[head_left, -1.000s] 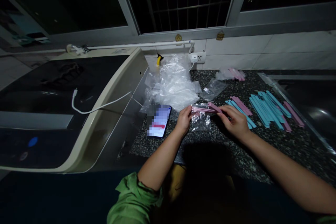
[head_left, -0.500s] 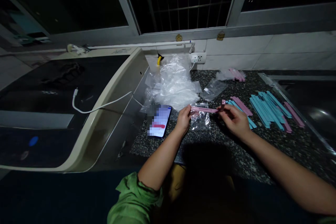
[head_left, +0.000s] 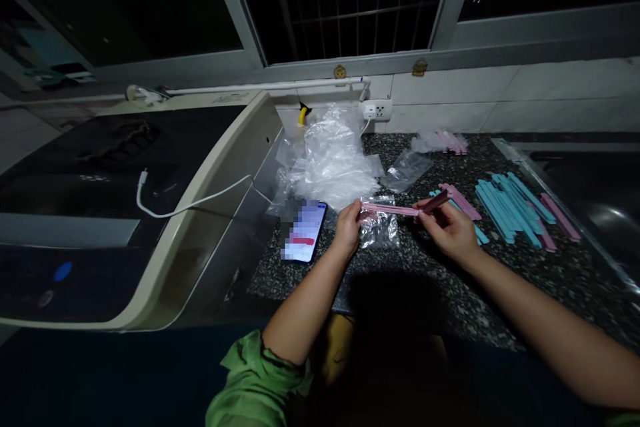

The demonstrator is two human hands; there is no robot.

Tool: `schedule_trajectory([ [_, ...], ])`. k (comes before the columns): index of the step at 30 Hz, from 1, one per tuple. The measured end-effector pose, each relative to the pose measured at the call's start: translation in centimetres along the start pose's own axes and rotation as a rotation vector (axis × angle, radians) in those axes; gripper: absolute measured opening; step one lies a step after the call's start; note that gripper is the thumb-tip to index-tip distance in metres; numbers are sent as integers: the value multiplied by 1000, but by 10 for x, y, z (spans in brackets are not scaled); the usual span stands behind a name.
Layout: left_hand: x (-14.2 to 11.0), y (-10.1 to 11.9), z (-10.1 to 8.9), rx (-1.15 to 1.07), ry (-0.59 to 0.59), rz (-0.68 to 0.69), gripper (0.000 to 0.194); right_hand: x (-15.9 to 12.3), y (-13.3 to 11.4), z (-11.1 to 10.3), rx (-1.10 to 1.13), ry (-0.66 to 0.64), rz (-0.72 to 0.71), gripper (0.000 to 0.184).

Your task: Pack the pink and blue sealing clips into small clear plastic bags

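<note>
Between my two hands stretches a long pink hinged bag clip (head_left: 393, 209). My left hand (head_left: 349, 227) is closed on its left end. At the other end, my right hand (head_left: 449, 230) pinches the hinge area, where the clip's second arm (head_left: 435, 202) slants up to the right. A small clear plastic bag (head_left: 379, 230) lies along the long arm, showing above and below it next to my left fingers; whether the clip grips it, I cannot tell. Just behind my right hand are more pink clips (head_left: 463, 201) and some blue ones (head_left: 481, 235).
Blue clips (head_left: 507, 210) pile up by the sink (head_left: 605, 213). Clear bags (head_left: 337, 167) are heaped near the wall socket (head_left: 380, 110). A lit phone (head_left: 306, 233) lies left of my left hand, beside a washing machine (head_left: 200, 240). Bagged pink clips (head_left: 451, 142) sit at the back.
The clip's second arm has swung from nearly upright toward the right, opening wider. My left hand and the small bag have shifted slightly left.
</note>
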State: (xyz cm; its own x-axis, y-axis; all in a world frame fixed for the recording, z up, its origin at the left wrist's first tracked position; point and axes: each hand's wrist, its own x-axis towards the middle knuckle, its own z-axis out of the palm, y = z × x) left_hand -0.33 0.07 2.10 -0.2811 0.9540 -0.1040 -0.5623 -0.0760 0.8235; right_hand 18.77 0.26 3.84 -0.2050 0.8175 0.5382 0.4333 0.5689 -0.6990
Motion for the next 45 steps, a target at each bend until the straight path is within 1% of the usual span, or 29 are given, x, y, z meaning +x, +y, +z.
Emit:
schedule_trajectory([
  [4,-1,1,1,-13,3,-2,27,0,0,0,43,-3,18,20],
  [9,-2,5,3,-9,50,-41,29,0,-6,1,217,16,102,21],
  [12,-3,7,4,-28,66,-58,28,2,-9,1,284,8,145,22],
  [20,-4,11,7,-52,81,-108,22,4,-12,-1,336,3,164,22],
  [26,-5,13,9,-63,84,-107,22,7,-15,-2,372,-3,186,24],
  [32,-4,11,7,-80,62,-113,27,6,-10,0,472,16,231,23],
  [37,-4,10,6,-65,53,-129,31,5,-3,3,516,15,240,25],
  [41,-4,9,6,-55,53,-132,33,5,-1,5,591,8,289,27],
  [45,-2,7,4,-27,29,-137,32,6,1,7,600,13,315,29],
])
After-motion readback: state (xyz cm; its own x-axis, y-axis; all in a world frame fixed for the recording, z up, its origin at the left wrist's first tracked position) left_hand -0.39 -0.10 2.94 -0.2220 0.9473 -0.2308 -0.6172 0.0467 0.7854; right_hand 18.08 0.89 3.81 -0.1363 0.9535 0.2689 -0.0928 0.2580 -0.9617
